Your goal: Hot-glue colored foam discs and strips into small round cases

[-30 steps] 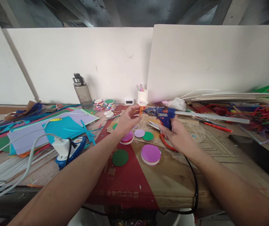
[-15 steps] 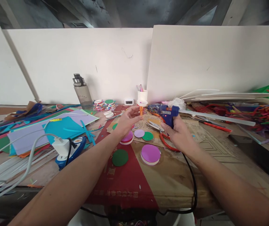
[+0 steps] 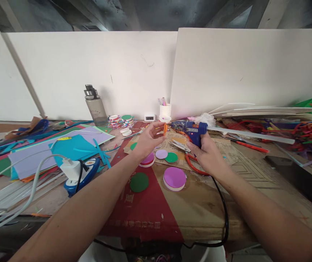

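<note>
My left hand [image 3: 147,140] is raised over the table and pinches a small orange piece [image 3: 165,128] between thumb and fingers. My right hand [image 3: 205,153] grips a blue hot glue gun [image 3: 192,129] by its handle, its nozzle pointing left at the orange piece, close to it. A long clear glue stick [image 3: 250,135] juts from the gun's back toward the right. A black cord [image 3: 224,214] runs from the gun down over the table's front edge. Purple [image 3: 175,178] and green [image 3: 139,182] foam discs lie below the hands.
Orange-handled scissors [image 3: 186,152] lie under the gun. Coloured foam sheets [image 3: 63,147] and a white plug adapter [image 3: 71,169] fill the left. A water bottle [image 3: 95,106], a white cup [image 3: 165,110] and stacked rings [image 3: 122,121] stand at the back. Pipe cleaners [image 3: 303,133] pile at the right.
The glue gun rose slightly and moved toward the orange piece. My left hand turned the orange piece a little and holds it nearer the nozzle.
</note>
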Motion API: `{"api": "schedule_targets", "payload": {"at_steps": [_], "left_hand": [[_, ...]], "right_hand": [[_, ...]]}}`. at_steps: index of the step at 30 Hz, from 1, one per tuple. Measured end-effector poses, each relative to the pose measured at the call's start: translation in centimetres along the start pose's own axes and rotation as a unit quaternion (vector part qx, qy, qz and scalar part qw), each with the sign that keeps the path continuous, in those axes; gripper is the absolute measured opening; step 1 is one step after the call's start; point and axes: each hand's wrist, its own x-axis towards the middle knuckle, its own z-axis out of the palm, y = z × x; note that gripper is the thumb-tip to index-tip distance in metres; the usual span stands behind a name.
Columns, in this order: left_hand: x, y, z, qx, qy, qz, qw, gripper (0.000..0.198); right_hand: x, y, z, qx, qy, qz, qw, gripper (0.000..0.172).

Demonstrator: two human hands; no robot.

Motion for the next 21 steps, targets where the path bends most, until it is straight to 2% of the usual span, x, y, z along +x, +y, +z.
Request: {"api": "schedule_targets", "payload": {"at_steps": [13,21], "left_hand": [[-0.18,0.24,0.08,0.01,-0.005,0.005,1.0,0.047],[-0.04,0.12,0.13,-0.004,0.008,-0.004,1.0,0.045]], "right_hand": [[0.04,0.05,0.14,0.007,-0.005,-0.001,1.0,0.04],[-0.1,0.03,0.09,-0.005,-0.024,-0.004,1.0,0.049]]}}
